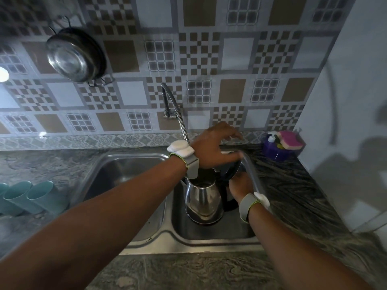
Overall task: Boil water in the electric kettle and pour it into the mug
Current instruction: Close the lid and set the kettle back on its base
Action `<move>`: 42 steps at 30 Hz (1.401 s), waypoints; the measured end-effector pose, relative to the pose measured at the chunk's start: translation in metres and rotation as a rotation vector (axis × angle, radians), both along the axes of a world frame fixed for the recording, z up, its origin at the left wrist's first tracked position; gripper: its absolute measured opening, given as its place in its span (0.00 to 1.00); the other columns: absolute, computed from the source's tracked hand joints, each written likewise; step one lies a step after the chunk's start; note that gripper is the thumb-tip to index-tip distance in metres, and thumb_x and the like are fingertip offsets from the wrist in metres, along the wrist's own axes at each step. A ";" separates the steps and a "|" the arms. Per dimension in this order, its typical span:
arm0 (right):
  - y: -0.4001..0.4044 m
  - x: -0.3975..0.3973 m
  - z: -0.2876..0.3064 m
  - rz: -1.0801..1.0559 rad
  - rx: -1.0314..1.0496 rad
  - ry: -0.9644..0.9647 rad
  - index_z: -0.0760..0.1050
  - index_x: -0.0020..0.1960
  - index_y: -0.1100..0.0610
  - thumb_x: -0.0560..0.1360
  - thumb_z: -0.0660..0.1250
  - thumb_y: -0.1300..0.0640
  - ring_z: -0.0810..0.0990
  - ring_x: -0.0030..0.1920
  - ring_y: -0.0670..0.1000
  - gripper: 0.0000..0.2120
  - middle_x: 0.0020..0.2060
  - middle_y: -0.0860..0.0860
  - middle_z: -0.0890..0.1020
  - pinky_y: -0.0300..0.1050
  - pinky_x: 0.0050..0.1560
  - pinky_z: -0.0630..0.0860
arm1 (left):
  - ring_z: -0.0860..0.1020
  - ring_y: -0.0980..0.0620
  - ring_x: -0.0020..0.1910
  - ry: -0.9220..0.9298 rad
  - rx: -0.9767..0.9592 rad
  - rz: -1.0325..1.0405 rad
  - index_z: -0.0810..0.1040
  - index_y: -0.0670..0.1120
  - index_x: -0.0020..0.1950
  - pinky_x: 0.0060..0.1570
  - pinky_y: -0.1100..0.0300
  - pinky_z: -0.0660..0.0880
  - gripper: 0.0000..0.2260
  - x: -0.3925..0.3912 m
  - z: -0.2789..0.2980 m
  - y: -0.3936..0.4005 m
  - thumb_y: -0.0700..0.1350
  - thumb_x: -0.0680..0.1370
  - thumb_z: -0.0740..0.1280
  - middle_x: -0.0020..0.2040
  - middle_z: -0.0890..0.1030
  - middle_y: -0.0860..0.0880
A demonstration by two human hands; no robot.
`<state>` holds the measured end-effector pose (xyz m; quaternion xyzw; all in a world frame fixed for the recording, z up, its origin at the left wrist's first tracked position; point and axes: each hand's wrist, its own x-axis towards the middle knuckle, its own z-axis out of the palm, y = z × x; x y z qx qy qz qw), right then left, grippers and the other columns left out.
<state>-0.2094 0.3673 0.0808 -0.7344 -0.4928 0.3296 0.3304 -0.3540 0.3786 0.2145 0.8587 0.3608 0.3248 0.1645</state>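
A steel electric kettle [202, 203] stands in the right basin of the sink [211, 234], its black lid [231, 170] tipped open. My right hand [240, 188] grips the kettle's black handle. My left hand [215, 146] hovers above the lid with its thumb on the lid's top edge and the other fingers spread loosely. A flexible metal tap hose [182, 124] bends down from the wall behind my left wrist; its outlet is hidden. No mug is in view.
The left basin [125, 174] lies beside the kettle. Teal cups [31, 196] lie on the counter at the left. A purple holder with a pink sponge [281, 146] sits at the back right. A steel pan [75, 55] hangs on the tiled wall.
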 end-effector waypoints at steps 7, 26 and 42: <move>-0.002 0.014 -0.002 0.069 0.012 -0.099 0.78 0.41 0.64 0.77 0.62 0.58 0.80 0.48 0.66 0.12 0.44 0.62 0.83 0.47 0.40 0.70 | 0.70 0.48 0.69 0.457 -0.062 -0.135 0.71 0.54 0.73 0.68 0.52 0.71 0.36 0.017 -0.002 -0.007 0.55 0.67 0.79 0.71 0.68 0.47; 0.000 0.038 0.014 -0.085 0.035 0.109 0.74 0.30 0.56 0.77 0.63 0.45 0.75 0.39 0.57 0.21 0.30 0.51 0.76 0.47 0.45 0.69 | 0.76 0.52 0.63 0.279 -0.161 0.041 0.73 0.58 0.68 0.65 0.51 0.75 0.38 -0.035 -0.027 -0.003 0.59 0.61 0.81 0.64 0.77 0.52; 0.006 0.038 0.016 -0.054 0.089 0.158 0.81 0.36 0.61 0.76 0.63 0.44 0.81 0.41 0.59 0.22 0.35 0.58 0.83 0.52 0.49 0.76 | 0.76 0.56 0.65 0.149 -0.295 0.108 0.75 0.55 0.67 0.66 0.58 0.73 0.40 -0.045 -0.052 0.000 0.59 0.58 0.83 0.64 0.78 0.56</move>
